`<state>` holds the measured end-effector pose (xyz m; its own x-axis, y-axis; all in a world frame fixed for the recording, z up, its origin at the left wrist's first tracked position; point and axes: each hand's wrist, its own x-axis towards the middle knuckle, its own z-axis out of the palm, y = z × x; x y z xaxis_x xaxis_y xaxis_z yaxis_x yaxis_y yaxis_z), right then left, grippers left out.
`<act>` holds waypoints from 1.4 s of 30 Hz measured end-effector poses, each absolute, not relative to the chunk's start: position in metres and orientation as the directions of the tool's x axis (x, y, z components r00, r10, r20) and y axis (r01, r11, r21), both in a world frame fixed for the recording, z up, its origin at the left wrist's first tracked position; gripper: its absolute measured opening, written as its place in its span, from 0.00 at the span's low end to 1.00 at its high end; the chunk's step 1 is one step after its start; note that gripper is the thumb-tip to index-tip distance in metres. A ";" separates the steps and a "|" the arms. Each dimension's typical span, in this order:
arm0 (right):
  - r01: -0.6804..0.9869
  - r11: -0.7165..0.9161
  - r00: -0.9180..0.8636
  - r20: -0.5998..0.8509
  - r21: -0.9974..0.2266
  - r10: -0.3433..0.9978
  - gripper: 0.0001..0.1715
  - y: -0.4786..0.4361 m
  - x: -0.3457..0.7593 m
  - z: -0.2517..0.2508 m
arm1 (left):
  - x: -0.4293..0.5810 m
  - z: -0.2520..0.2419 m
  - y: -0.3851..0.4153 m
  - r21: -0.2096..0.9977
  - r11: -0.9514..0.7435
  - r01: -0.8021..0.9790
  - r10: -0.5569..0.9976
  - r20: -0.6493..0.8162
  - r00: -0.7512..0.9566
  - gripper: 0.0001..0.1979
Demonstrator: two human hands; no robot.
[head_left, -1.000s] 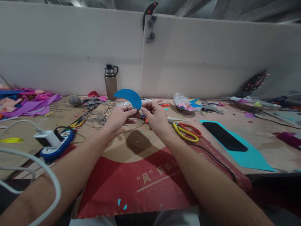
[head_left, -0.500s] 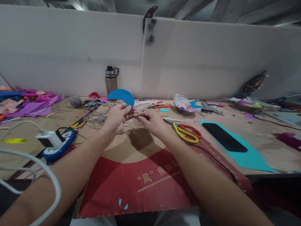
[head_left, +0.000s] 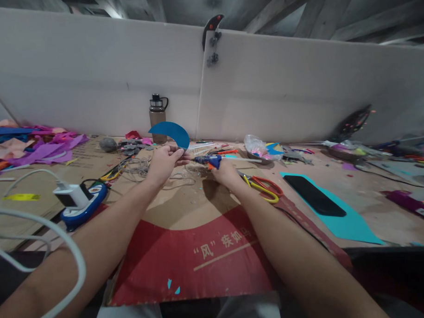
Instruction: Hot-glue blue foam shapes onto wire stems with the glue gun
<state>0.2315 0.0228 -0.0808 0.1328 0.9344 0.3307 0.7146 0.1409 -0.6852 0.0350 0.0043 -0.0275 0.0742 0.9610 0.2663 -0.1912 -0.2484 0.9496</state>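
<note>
Above the cardboard sheet point(head_left: 165, 211), my left hand point(head_left: 163, 163) pinches the lower end of a blue crescent-shaped piece point(head_left: 173, 131), which stands up from the fingers. My right hand point(head_left: 227, 173) is wrapped round a blue hot glue gun point(head_left: 212, 160). The gun's nozzle points left, close to my left fingertips; whether it touches the crescent I cannot tell. A whitish glue stick point(head_left: 248, 160) juts out behind the gun to the right. Yellow-and-red scissors point(head_left: 265, 187) lie just right of my right wrist.
A black phone point(head_left: 314, 192) rests on turquoise sheet point(head_left: 360, 228) at the right. A dark bottle point(head_left: 158, 117) stands by the white partition point(head_left: 91, 75). At left are a blue power strip point(head_left: 82, 214), a white cable point(head_left: 74, 256) across my forearm and coloured scraps point(head_left: 55, 148).
My right hand has come away from my left fingers and now grips the glue gun, which did not show in it before. My left hand still holds the crescent, now slightly turned.
</note>
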 end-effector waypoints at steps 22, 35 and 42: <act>0.095 0.490 -0.055 0.487 -0.867 0.872 0.14 -0.030 0.207 -0.033 | 0.026 -0.030 0.014 0.951 -0.266 -0.160 0.963 0.256 -0.080 0.05; 0.314 0.542 -0.094 0.542 -0.779 0.835 0.19 -0.027 0.207 -0.035 | 0.031 -0.027 0.007 0.950 -0.265 -0.162 0.964 0.258 -0.062 0.05; 0.330 0.545 -0.098 0.546 -0.771 0.832 0.19 -0.028 0.206 -0.036 | 0.031 -0.025 0.005 0.949 -0.267 -0.168 0.964 0.263 -0.049 0.06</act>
